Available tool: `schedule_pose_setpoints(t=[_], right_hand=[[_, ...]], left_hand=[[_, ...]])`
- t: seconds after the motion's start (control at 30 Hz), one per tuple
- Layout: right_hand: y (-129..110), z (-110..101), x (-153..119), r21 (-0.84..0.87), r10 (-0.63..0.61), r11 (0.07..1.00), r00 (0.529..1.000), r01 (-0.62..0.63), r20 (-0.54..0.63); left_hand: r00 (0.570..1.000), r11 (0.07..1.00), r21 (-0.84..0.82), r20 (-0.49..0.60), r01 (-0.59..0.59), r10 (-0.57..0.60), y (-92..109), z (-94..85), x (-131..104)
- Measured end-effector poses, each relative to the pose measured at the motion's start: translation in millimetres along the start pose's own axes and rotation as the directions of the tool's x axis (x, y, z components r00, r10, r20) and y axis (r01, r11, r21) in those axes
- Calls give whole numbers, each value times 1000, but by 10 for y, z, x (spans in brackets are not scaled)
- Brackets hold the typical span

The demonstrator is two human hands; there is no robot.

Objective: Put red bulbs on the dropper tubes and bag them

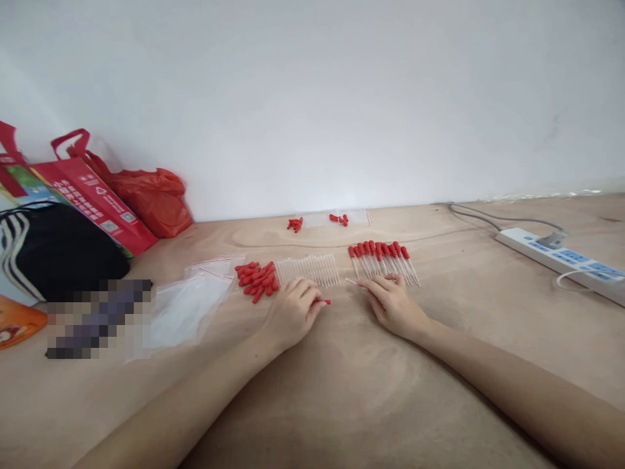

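Observation:
My left hand (294,314) is closed in a pinch on a red rubber bulb (327,301), whose end pokes out past the fingertips. Between the fingers of my right hand (394,307) is a thin clear dropper tube (350,281), its tip pointing left. Beyond my left hand lies a row of bare clear tubes (310,268). A heap of loose red bulbs (254,279) sits left of that row. Past my right hand, droppers with red bulbs on their ends (383,255) lie side by side. The hands are apart.
Clear zip bags (188,306) lie on the wooden table (342,404) at left. Near the wall is another bag (317,219) with red bulbs by it. Shopping bags (97,202) and a black bag (63,251) crowd the left; a power strip (566,257) lies right.

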State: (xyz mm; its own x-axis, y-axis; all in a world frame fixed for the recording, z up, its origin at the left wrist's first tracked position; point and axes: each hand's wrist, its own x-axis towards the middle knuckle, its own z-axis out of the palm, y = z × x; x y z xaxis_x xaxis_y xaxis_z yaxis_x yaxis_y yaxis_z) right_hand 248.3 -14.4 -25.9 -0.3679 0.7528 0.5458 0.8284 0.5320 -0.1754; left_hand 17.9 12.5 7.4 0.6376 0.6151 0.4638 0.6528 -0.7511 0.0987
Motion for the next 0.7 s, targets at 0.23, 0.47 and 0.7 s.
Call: schedule_pose_setpoints(t=[0.23, 0.47, 0.7], right_hand=[[-43, -16, -6, 88, -37, 996, 998, 32, 50], [-125, -15, -5, 180, -68, 982, 997, 62, 27], [-153, 2, -15, 207, -113, 971, 993, 118, -36]], left_hand=[[1000, 997, -80, 27, -13, 15, 4, 137, -71], [999, 988, -154, -28, -22, 18, 37, 160, -59], [999, 980, -199, -31, -12, 6, 94, 141, -55]])
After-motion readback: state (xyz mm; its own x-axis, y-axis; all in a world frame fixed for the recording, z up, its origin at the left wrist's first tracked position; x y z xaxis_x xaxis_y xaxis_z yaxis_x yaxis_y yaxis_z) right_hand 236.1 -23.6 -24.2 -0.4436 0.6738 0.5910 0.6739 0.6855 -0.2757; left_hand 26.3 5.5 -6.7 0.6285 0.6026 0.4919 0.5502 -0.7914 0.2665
